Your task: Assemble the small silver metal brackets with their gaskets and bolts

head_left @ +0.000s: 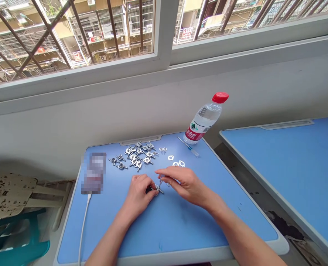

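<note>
My left hand rests on the blue desk with its fingers pinched around a small metal fitting. My right hand is just to its right, fingertips closed on a tiny part at that same fitting. Beyond the hands lies a pile of several similar metal fittings. A few flat white washers lie to the right of the pile.
A clear water bottle with a red cap stands at the desk's far right corner, a small blue-handled screwdriver beside it. A blurred phone with a white cable lies left. A second blue desk stands right; worn stools stand left.
</note>
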{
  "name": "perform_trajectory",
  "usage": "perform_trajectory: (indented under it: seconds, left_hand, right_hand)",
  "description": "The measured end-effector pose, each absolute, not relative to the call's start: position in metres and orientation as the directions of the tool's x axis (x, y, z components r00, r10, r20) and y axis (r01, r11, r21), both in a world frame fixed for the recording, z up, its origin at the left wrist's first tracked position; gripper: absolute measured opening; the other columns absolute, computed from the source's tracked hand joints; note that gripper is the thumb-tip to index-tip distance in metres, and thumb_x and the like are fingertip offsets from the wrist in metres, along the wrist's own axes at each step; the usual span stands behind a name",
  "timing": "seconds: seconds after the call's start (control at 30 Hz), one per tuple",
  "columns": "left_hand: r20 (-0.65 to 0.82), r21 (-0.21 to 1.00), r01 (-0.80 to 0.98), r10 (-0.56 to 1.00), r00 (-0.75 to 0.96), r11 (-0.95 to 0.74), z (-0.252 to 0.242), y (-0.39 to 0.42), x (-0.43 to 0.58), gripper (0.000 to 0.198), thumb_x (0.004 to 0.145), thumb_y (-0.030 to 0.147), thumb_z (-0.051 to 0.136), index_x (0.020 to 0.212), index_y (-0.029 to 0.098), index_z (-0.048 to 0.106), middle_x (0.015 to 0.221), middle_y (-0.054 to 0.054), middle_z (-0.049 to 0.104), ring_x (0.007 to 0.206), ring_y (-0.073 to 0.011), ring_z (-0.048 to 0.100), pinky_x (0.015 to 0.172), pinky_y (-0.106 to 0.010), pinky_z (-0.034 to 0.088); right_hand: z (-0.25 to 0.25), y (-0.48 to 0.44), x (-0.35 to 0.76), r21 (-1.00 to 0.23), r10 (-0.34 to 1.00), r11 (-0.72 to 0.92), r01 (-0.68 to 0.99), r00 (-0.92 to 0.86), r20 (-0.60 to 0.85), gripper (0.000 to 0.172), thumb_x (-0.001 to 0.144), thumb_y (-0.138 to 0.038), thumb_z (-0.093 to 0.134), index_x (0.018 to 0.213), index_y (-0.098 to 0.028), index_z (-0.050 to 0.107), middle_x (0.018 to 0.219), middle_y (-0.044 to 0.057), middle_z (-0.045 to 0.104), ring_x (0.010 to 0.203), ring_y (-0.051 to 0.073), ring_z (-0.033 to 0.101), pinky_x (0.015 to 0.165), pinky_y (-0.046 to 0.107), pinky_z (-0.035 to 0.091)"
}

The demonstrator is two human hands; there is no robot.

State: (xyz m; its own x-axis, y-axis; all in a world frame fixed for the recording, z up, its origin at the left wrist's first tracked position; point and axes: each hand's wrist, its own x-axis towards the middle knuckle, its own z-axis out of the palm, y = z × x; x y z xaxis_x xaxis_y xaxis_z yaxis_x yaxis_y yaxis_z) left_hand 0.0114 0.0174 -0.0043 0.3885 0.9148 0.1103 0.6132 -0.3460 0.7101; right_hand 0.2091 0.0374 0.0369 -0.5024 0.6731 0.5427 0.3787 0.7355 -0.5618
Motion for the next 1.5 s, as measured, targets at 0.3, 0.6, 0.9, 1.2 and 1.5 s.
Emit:
perform_trajectory:
  seconds: [0.3, 0.6, 0.9, 1.2, 1.5]
  left_hand:
    - [0.115, 0.71, 0.613, 0.916, 0.385, -0.347, -0.003, 0.017, 0.011, 0.018, 0.081, 0.008, 0.068, 0.075, 0.02, 0.056, 0.081, 0.003, 0.064, 0.078, -0.0157, 0.059, 0.084, -0.035, 0.04]
    - [0.116, 0.715, 0.606, 0.914, 0.389, -0.349, -0.005, 0.018, 0.011, 0.019, 0.081, 0.008, 0.069, 0.076, 0.02, 0.056, 0.081, 0.003, 0.063, 0.078, -0.0156, 0.058, 0.084, -0.035, 0.039]
    - [0.127, 0.708, 0.611, 0.915, 0.382, -0.353, -0.005, 0.018, 0.01, 0.019, 0.081, 0.008, 0.068, 0.076, 0.02, 0.055, 0.08, 0.003, 0.062, 0.079, -0.0159, 0.058, 0.085, -0.035, 0.04]
    - [0.13, 0.707, 0.61, 0.913, 0.386, -0.358, -0.007, 0.018, 0.01, 0.018, 0.081, 0.008, 0.068, 0.076, 0.02, 0.056, 0.081, 0.003, 0.063, 0.079, -0.0156, 0.059, 0.085, -0.035, 0.039]
    - [0.134, 0.694, 0.62, 0.911, 0.39, -0.367, -0.007, 0.017, 0.01, 0.018, 0.081, 0.008, 0.068, 0.076, 0.019, 0.055, 0.081, 0.003, 0.062, 0.079, -0.0155, 0.058, 0.085, -0.035, 0.039]
  right_hand:
    - [0.036, 0.038, 0.208, -0.513, 0.655, 0.754, 0.411, -0.526, 0.542, 0.018, 0.099, -0.017, 0.046, 0.104, -0.018, 0.063, 0.085, 0.007, 0.07, 0.07, 0.016, 0.063, 0.061, 0.028, 0.049]
    - [0.034, 0.037, 0.206, -0.52, 0.654, 0.756, 0.398, -0.489, 0.577, 0.013, 0.098, -0.022, 0.052, 0.092, -0.019, 0.063, 0.07, 0.002, 0.066, 0.06, 0.014, 0.056, 0.056, 0.026, 0.044]
    - [0.037, 0.036, 0.209, -0.451, 0.677, 0.736, 0.505, -0.542, 0.498, 0.023, 0.1, -0.018, 0.042, 0.111, -0.018, 0.062, 0.085, 0.006, 0.069, 0.069, 0.016, 0.062, 0.059, 0.027, 0.047]
    - [0.039, 0.037, 0.211, -0.551, 0.689, 0.719, 0.424, -0.536, 0.487, 0.019, 0.099, -0.02, 0.046, 0.098, -0.019, 0.066, 0.076, 0.004, 0.069, 0.066, 0.016, 0.061, 0.06, 0.027, 0.048]
    - [0.033, 0.039, 0.208, -0.519, 0.658, 0.751, 0.409, -0.53, 0.535, 0.02, 0.099, -0.017, 0.047, 0.108, -0.02, 0.064, 0.079, 0.004, 0.068, 0.067, 0.015, 0.06, 0.06, 0.027, 0.047]
